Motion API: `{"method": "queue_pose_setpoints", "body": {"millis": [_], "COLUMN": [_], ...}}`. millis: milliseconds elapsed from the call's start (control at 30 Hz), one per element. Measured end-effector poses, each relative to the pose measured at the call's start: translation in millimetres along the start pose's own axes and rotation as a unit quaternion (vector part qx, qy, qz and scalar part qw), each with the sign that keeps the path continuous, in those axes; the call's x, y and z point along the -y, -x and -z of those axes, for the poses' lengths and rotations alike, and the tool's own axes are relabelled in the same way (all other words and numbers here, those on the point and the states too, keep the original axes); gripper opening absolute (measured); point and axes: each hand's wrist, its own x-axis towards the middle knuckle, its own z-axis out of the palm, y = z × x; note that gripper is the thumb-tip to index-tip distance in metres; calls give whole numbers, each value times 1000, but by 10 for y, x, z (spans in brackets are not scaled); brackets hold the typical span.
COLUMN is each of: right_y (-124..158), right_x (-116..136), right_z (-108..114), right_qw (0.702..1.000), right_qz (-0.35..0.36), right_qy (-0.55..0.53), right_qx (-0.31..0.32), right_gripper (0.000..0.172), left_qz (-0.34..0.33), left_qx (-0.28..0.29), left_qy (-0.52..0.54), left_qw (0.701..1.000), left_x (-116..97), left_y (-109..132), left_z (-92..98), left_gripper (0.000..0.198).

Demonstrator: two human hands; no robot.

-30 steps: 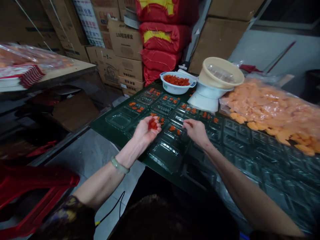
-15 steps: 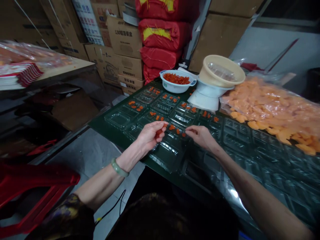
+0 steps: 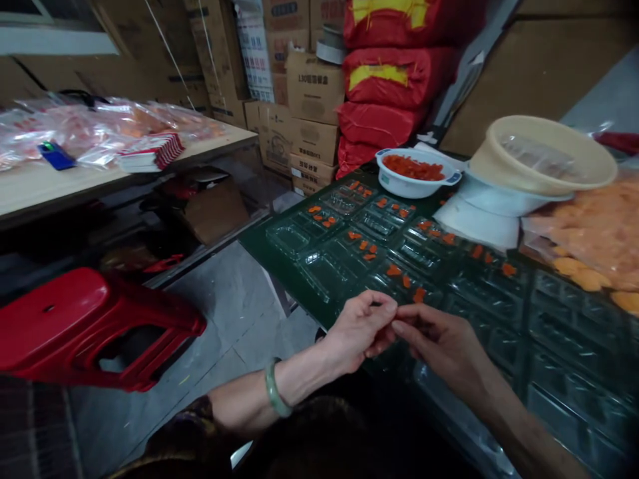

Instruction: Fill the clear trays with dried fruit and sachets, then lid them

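Note:
My left hand (image 3: 362, 329), with a pale green bangle (image 3: 274, 389) on its wrist, is curled closed above the near edge of the green table. Its fingers hide what lies in the palm. My right hand (image 3: 444, 339) meets it, thumb and fingers pinched at the left fingertips; anything between them is too small to make out. Just beyond the hands is a clear plastic tray with small orange-red pieces (image 3: 420, 295) in its compartments. More clear trays (image 3: 327, 266) stand in rows, several with similar pieces in their small compartments.
At the back, a white basin (image 3: 407, 186) holds many orange-red pieces. Beside it a cream basin (image 3: 482, 153) rests on white ware, near a bag of pale orange slices (image 3: 589, 226). A red stool (image 3: 60, 313) and a second table (image 3: 239, 138) are at left.
The view has turned left. My right hand has come away from the tray's pieces to my left fingertips. Orange-red pieces seen in my left palm before are now hidden.

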Motion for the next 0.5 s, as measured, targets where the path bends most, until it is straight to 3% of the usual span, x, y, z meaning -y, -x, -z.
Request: {"method": "queue_pose_setpoints", "body": {"millis": [100,167,333,400,500], "right_y": [103,184,274,218,65], "right_x": [-42,-107,-416,-572,-768], "right_z": [-51,53,684,871,943], "right_qw": [1000,996,951,941,931], "right_qz": [-1,11,-21,-31,-43], "right_qy": [5,49,114,128,227], "right_qx": [-20,-77,-287,-312,-284], "right_gripper": [17,14,17,18,12], "left_qz": [80,128,114,111,95], "left_qx": [-17,-17,29,57,79], "left_qy": [32,71,49,10,-55], "left_qw": [996,989,992,992,991], "left_x": [-48,-82,-128,-125,-99], "left_y": [160,222,149,90,-31], "left_z": [39,61,64,1,-149], "left_gripper": [27,20,22,17,12]}}
